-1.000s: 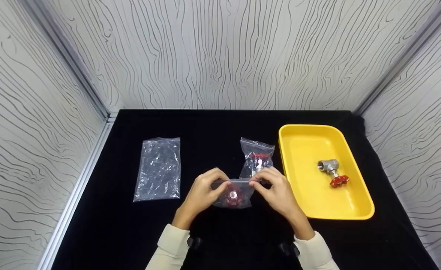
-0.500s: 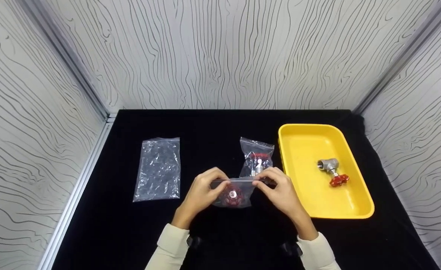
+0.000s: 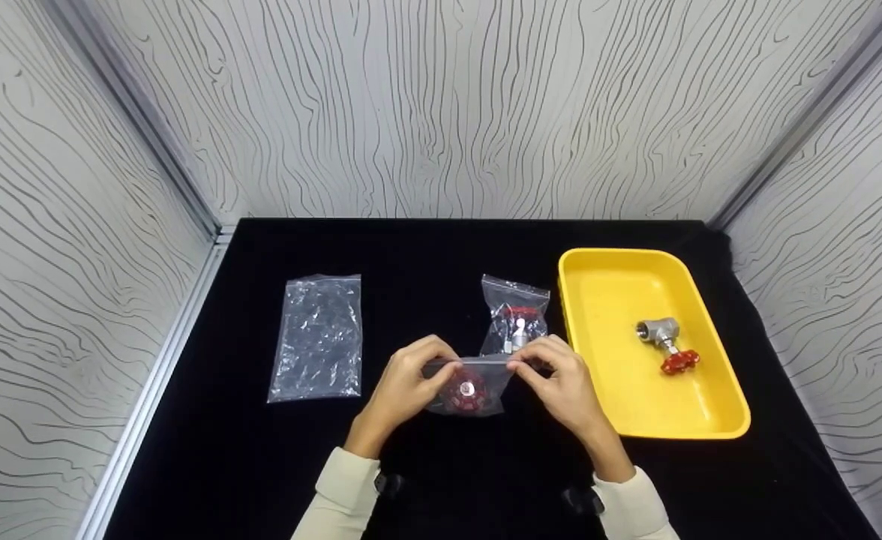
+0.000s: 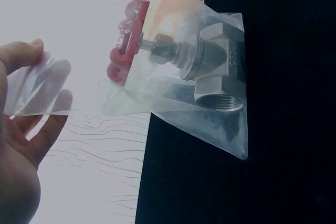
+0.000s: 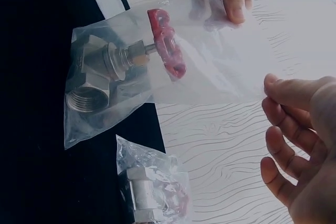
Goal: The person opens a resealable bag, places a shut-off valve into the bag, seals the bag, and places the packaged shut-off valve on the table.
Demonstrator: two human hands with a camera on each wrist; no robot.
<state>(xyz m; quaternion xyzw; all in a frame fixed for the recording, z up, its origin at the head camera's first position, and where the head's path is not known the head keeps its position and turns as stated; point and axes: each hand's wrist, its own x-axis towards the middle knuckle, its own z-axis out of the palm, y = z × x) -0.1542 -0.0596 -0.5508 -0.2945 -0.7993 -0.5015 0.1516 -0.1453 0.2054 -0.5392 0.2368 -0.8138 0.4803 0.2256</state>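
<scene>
A clear zip bag [image 3: 488, 373] is stretched between both hands, with a metal valve [image 4: 218, 64] and its red handwheel [image 5: 167, 44] inside. The left hand [image 3: 403, 386] pinches the bag's top edge at its left end between thumb and forefinger. At the right end of that edge the right hand [image 3: 565, 382] pinches with thumb and fingertips, its other fingers loosely bent in the right wrist view. Just beyond the hands lies a second bag [image 3: 516, 295] holding another valve with a red wheel; the right hand and held bag partly cover its near end.
An empty clear bag [image 3: 317, 341] lies flat at the left on the black cloth [image 3: 426, 262]. At the right stands a yellow tray [image 3: 606, 300] with a loose valve [image 3: 662, 331] whose red handwheel points toward the front. Patterned walls [image 3: 441, 112] surround the table.
The right hand has shifted slightly to the right along the bag's top edge. The left hand keeps its pinch in the same place.
</scene>
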